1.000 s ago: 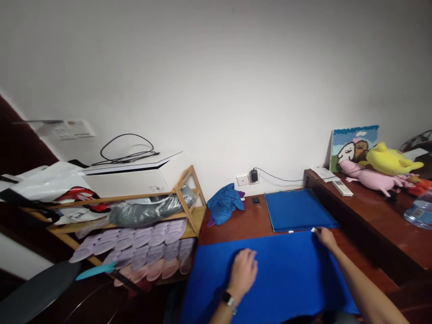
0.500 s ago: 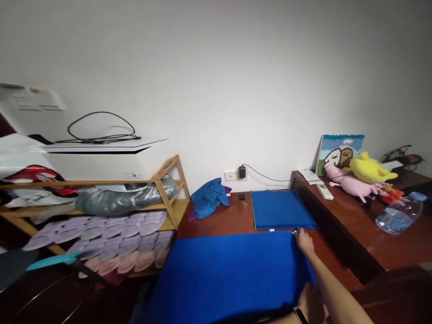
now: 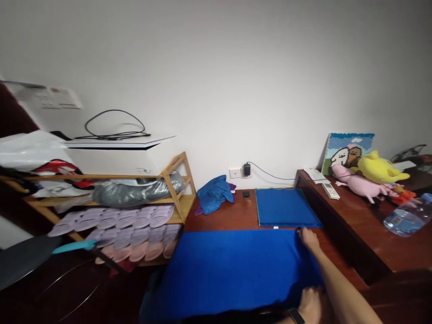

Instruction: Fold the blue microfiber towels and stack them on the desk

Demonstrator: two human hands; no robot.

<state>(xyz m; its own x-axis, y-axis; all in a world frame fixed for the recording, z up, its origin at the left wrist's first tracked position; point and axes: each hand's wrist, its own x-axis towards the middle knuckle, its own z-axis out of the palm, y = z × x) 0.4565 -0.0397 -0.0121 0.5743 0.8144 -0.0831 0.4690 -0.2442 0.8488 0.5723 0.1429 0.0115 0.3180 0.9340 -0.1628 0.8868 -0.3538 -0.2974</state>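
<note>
A large bright blue cloth (image 3: 232, 265) lies spread over the front of the reddish-brown table and hangs past its near left edge. My right hand (image 3: 308, 238) pinches the cloth's far right corner, with the arm stretched forward. Nearer to me, my left hand (image 3: 313, 302), with a dark band on its wrist, is curled at the cloth's right side and appears to grip its edge; its fingertips are hard to see. Just beyond the cloth lies a folded blue cloth (image 3: 286, 208) with a green edge. A crumpled blue and purple cloth (image 3: 215, 195) sits at the back left.
A raised brown desk (image 3: 357, 220) on the right bears plush toys (image 3: 361, 182), a remote control (image 3: 330, 191) and a plastic bottle (image 3: 408, 218). On the left, a wooden rack (image 3: 184, 204) holds slippers and a white box (image 3: 111, 159). A plug (image 3: 247, 169) sits in the wall socket.
The view has turned slightly left, so everything sits further right. My right hand keeps its pinch at the cloth's far corner, and my left hand stays by its right side.
</note>
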